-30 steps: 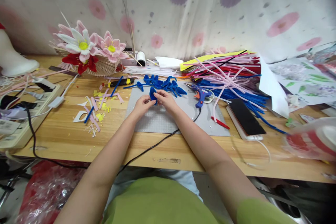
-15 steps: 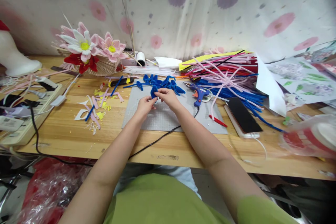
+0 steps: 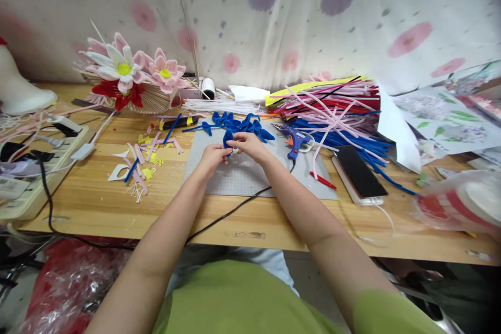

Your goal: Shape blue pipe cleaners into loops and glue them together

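Between my two hands, a small blue fuzzy petal made of pipe cleaner stands up above the fingertips. My left hand pinches its lower left side. From the right, the fingers of my right hand close on the same petal. Both hands are over the grey cutting mat. Just behind them lie several finished blue pipe-cleaner pieces in a loose row. A blue glue gun rests on the mat to the right, its black cord passing under my right forearm.
Cut scraps litter the wood at left, near a yellow-black cutter. A power strip stands far left, behind it a basket of fuzzy flowers. Pipe-cleaner bundles, a red pen, a phone and a bagged cup are at right.
The blue petal has turned slightly and looks narrower and more upright between my fingers. Both hands stay nearly in place, and the whole view has shifted a little.
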Motion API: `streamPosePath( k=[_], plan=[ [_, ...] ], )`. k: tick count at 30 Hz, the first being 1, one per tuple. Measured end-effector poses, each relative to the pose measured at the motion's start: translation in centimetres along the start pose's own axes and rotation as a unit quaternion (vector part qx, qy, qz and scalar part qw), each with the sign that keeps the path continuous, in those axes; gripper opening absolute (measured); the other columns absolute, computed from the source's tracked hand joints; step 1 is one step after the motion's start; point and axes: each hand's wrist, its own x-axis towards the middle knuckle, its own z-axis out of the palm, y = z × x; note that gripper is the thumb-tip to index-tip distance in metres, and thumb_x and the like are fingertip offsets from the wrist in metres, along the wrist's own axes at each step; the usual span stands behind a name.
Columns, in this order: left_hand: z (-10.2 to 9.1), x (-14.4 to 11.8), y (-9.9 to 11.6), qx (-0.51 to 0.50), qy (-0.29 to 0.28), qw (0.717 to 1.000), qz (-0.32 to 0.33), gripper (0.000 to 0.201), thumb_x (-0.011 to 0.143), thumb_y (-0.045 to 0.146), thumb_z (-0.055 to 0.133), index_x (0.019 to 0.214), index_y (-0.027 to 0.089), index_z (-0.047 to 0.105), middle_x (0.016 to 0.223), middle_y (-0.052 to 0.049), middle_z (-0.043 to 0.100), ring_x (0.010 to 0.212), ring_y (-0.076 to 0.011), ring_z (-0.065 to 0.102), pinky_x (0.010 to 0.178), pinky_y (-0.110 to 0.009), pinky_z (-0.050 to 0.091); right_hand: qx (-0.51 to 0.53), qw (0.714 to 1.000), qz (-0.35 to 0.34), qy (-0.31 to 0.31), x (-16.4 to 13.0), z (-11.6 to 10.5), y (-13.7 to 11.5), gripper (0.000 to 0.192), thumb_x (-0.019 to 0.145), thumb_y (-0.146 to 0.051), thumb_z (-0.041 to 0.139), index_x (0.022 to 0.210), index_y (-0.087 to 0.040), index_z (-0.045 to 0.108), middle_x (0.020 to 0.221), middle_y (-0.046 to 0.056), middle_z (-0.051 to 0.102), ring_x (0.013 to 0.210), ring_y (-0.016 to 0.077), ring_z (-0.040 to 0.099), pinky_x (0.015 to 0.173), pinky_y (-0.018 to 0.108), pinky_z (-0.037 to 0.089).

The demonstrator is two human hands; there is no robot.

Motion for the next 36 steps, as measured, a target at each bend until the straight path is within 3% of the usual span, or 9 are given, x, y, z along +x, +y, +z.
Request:
streamPosePath(
  k=[5,7,11,15,19,23,31,36],
  plan=[
    [-1.5,0.4,0.6,0.058,-0.099,0.990,-0.083,0.028,0.049,0.025,0.078,0.057,0.014,0.053,0.054,-0.003,0.058,0.050,-0.0156,0.058,0.044,-0.026,0.042,-0.043,0.999,-0.026,0.016,0.6,-0.6,-0.1,0.027,0.065,-0.041,0.067,0.070,-0.015,0.061,0.057,-0.003,0.053,0.047,0.0050,0.041,0.040,0.018,0.032],
    [-2.0,0.6,0.6,0.059,-0.094,0.991,-0.069,0.028,0.054,0.028,0.076,0.068,0.015,0.056,0.064,-0.005,0.061,0.053,-0.0178,0.062,0.045,-0.026,0.042,-0.051,0.998,-0.024,0.030,0.9,-0.5,0.1,0.026,0.066,-0.040,0.067,0.067,-0.016,0.057,0.051,-0.005,0.050,0.042,0.0042,0.039,0.037,0.018,0.029],
    [-2.2,1.1,-0.3,0.122,0.038,0.989,0.068,0.032,0.067,0.040,0.067,0.089,0.019,0.058,0.082,-0.005,0.064,0.053,-0.0140,0.059,0.050,-0.026,0.040,0.002,0.999,0.015,0.048,0.7,0.6,0.5,0.029,0.069,-0.040,0.067,0.068,-0.018,0.047,0.048,-0.006,0.051,0.037,0.0057,0.043,0.035,0.018,0.034],
    [-2.0,1.1,-1.1,0.233,0.171,0.928,0.235,0.024,0.074,0.043,0.059,0.080,0.021,0.061,0.079,-0.005,0.064,0.071,-0.0178,0.058,0.063,-0.027,0.039,0.080,0.996,0.050,-0.010,-0.4,1.5,0.2,0.034,0.069,-0.045,0.066,0.072,-0.019,0.045,0.054,-0.004,0.057,0.044,0.0076,0.053,0.040,0.019,0.042],
    [-2.0,1.1,-1.0,0.262,0.214,0.907,0.251,0.023,0.078,0.044,0.054,0.079,0.022,0.062,0.071,-0.004,0.060,0.071,-0.0188,0.055,0.067,-0.028,0.037,0.006,0.997,0.021,-0.076,-1.2,1.2,-0.3,0.036,0.068,-0.048,0.065,0.063,-0.017,0.048,0.049,-0.005,0.053,0.040,0.0043,0.045,0.037,0.016,0.035],
    [-2.2,1.6,-0.9,0.255,0.159,0.915,0.270,0.030,0.070,0.041,0.063,0.091,0.020,0.061,0.081,-0.004,0.060,0.072,-0.0166,0.054,0.068,-0.028,0.038,0.043,0.992,0.033,-0.115,-1.3,0.8,-0.2,0.038,0.067,-0.051,0.064,0.063,-0.016,0.050,0.052,-0.005,0.053,0.043,0.0042,0.044,0.041,0.017,0.036],
    [-1.8,2.8,-1.7,0.085,0.102,0.962,0.237,0.049,0.066,0.023,0.066,0.112,0.021,0.051,0.087,-0.002,0.056,0.061,-0.0094,0.051,0.059,-0.024,0.042,0.108,0.992,0.013,-0.064,-1.4,1.8,0.4,0.040,0.062,-0.051,0.068,0.058,-0.017,0.046,0.046,-0.005,0.051,0.039,0.0040,0.038,0.039,0.018,0.028],
    [-1.1,3.4,-1.5,0.061,0.086,0.967,0.231,0.049,0.065,0.019,0.065,0.111,0.023,0.050,0.086,-0.002,0.058,0.069,-0.0102,0.055,0.064,-0.024,0.046,0.124,0.992,-0.012,-0.032,-1.5,2.3,0.3,0.042,0.062,-0.054,0.066,0.057,-0.018,0.045,0.047,-0.004,0.052,0.039,0.0043,0.039,0.039,0.019,0.027]
  ],
)
